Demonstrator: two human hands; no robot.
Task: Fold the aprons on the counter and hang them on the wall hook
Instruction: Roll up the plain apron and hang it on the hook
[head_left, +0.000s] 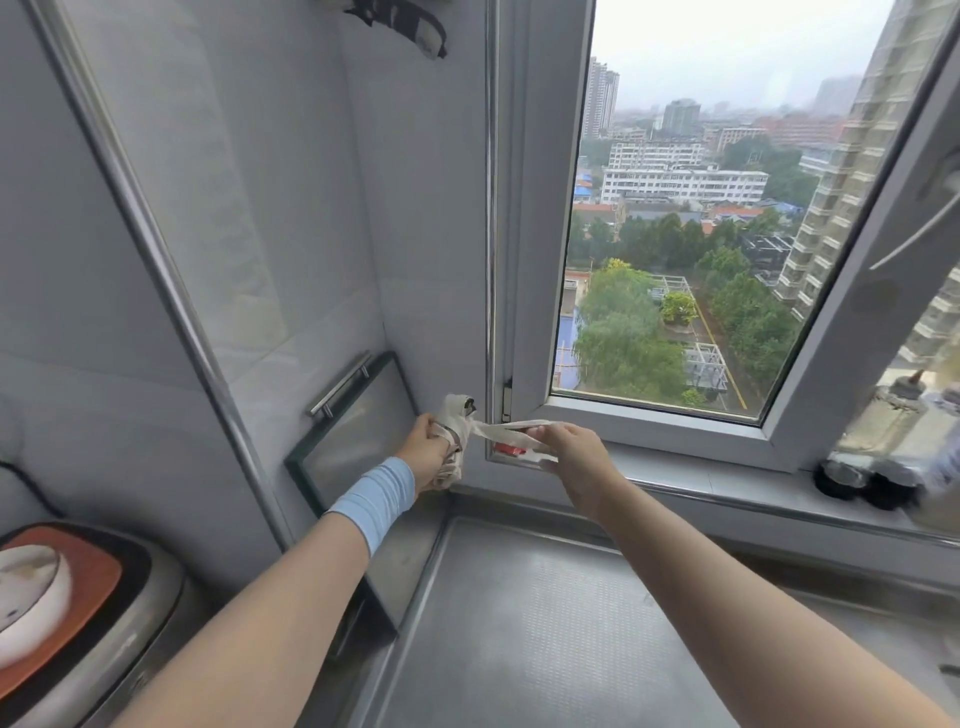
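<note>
A pale, bundled apron (458, 415) is held up in the corner between the tiled wall and the window frame. My left hand (427, 457), with a light blue band on its wrist, grips the rolled bundle. My right hand (571, 451) pinches a flat strip of the same apron (511, 428) and holds it stretched to the right; a red patch shows on the cloth under its fingers. High on the wall hangs a dark cloth (410, 23), cut off by the top edge. No hook is visible.
A steel counter (545, 623) lies below my arms. A glass-fronted panel with a metal handle (340, 387) leans in the corner. An appliance with an orange top (67, 587) is at lower left. Dark jars (862, 480) stand on the window sill at right.
</note>
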